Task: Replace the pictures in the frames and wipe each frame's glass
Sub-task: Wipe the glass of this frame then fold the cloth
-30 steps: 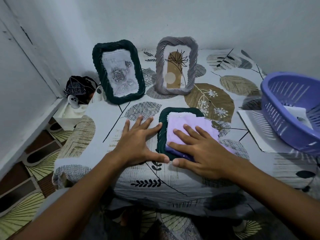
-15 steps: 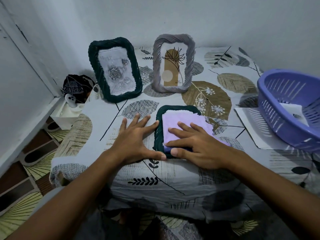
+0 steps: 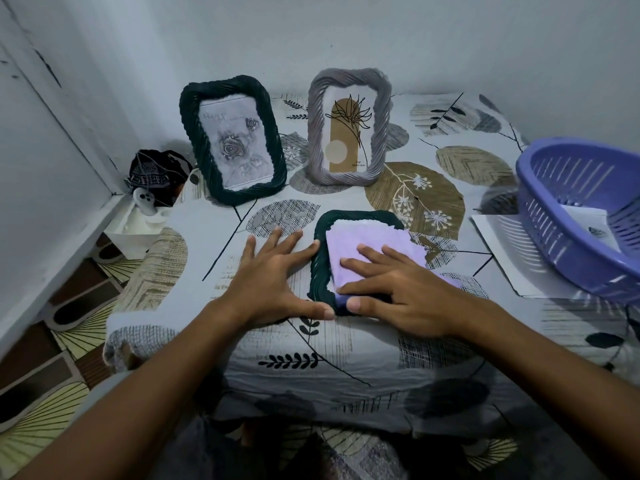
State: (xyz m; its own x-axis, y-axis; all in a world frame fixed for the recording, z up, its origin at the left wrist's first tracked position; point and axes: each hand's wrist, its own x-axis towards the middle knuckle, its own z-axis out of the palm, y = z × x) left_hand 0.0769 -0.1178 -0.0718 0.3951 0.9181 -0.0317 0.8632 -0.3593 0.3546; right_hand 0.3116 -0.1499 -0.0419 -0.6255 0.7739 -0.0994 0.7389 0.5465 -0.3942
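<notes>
From the head camera, a dark green frame (image 3: 320, 268) lay flat on the leaf-print sheet (image 3: 346, 355), near its front edge. A lilac cloth (image 3: 367, 247) covered most of the frame's glass. The right hand (image 3: 405, 292) lay flat on the cloth, fingers straight and spread, pressing it down; the thumb reached to the frame's near edge. The left hand (image 3: 273, 278) rested palm-down on the sheet just left of the frame, fingers splayed and gripping nothing, with its forefinger and thumb tip touching the frame's left rim.

Behind them two frames stood upright near the wall: a second green frame (image 3: 235, 140) with a grey rose drawing, and to its right a grey frame (image 3: 349, 128) with a tan plant print. A purple basket (image 3: 568, 216) sat at the right edge with paper inside, resting on a white sheet of paper (image 3: 498, 247). A dark bag (image 3: 156, 174) sat in the left corner beside the bed.
</notes>
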